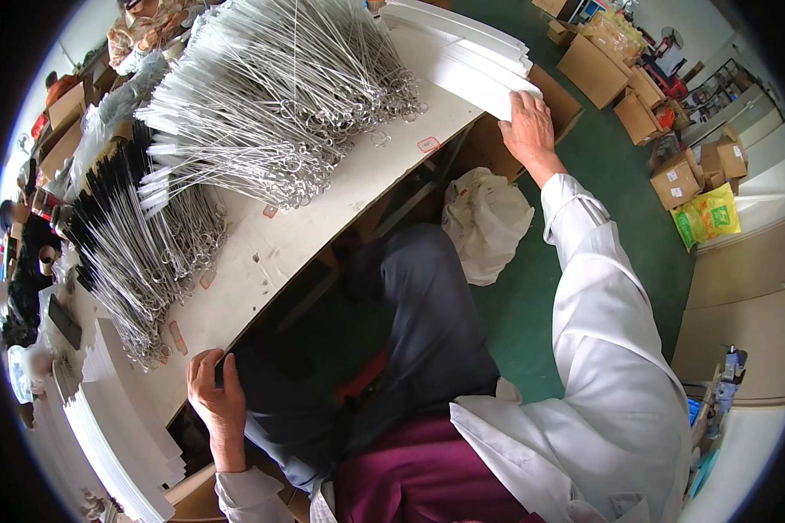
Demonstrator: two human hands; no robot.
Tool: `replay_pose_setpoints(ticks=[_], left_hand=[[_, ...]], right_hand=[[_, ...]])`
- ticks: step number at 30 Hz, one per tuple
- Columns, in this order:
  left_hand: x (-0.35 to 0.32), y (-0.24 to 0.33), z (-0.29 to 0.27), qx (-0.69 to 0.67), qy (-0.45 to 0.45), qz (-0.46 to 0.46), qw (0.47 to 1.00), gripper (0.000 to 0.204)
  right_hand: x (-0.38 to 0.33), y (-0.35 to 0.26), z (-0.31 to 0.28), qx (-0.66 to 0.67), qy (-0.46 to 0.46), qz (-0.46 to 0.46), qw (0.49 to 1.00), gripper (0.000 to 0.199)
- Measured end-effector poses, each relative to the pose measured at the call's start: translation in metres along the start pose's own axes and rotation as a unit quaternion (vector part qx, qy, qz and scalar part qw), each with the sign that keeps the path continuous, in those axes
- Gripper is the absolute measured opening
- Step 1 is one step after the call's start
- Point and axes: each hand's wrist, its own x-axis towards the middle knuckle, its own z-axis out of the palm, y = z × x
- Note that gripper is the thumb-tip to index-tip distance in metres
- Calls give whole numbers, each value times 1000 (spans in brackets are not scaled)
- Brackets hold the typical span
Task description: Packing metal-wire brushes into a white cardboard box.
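My right hand [529,135] reaches to the table's far right corner. Its fingers lie over the near end of a stack of long white folded card strips [462,54], with the thumb apart. At the table's near left edge is my left hand [216,401], its fingers slightly bent over the rim and apparently holding nothing. Between them on the white table [262,253] lies a big heap of thin wire brushes [279,87] with looped ends and whitish bristles. Nearer the left hand lies a smaller bunch of black-bristled wire brushes [139,253].
More white card strips [118,427] stand at the left. Small red-edged labels [428,145] stick to the table. A white plastic bag [487,227] hangs below the right end. Cardboard boxes [595,68] line the green floor. Another person [144,35] sits across the table.
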Motion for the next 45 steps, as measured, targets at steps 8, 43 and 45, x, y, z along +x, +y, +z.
replay_pose_setpoints(ticks=[8,43,45], left_hand=[[0,2,1,8,1,8,1000,12],[3,0,2,-34,-9,0,999,14],[4,8,1,-49,-14,4,999,14]], right_hand=[[-2,-1,-5,2,-5,-15,1000,55],[-220,-77,-114,696,-74,354,620,49],[-227,-91,-126,752,-66,390,528,49]])
